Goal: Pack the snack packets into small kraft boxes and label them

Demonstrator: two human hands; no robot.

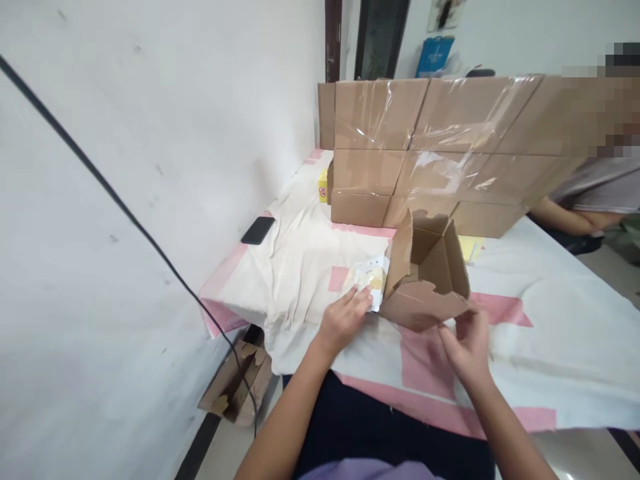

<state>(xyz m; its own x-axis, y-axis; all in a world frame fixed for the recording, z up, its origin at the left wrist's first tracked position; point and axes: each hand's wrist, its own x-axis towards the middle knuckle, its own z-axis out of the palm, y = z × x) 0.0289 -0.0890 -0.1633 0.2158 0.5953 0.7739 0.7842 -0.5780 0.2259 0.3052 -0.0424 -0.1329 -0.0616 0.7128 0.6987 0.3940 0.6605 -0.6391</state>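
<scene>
An open cardboard box (423,307) with ragged top edges stands on the table in front of me, and its inside looks bare where I can see it. My right hand (467,343) pinches the box's near right corner between thumb and fingers. Left of the box is a flat white packet (376,272) with a pale yellowish part. My left hand (346,319) has its fingers closed over the packet's near end; the thumb is hidden.
A large taped cardboard panel (370,170) stands across the table. Behind its left end is a yellow box (323,187). A black phone (257,230) lies by the wall. Another carton (237,380) sits on the floor. A person's arm (570,220) shows at right. A black cable (125,210) crosses the left.
</scene>
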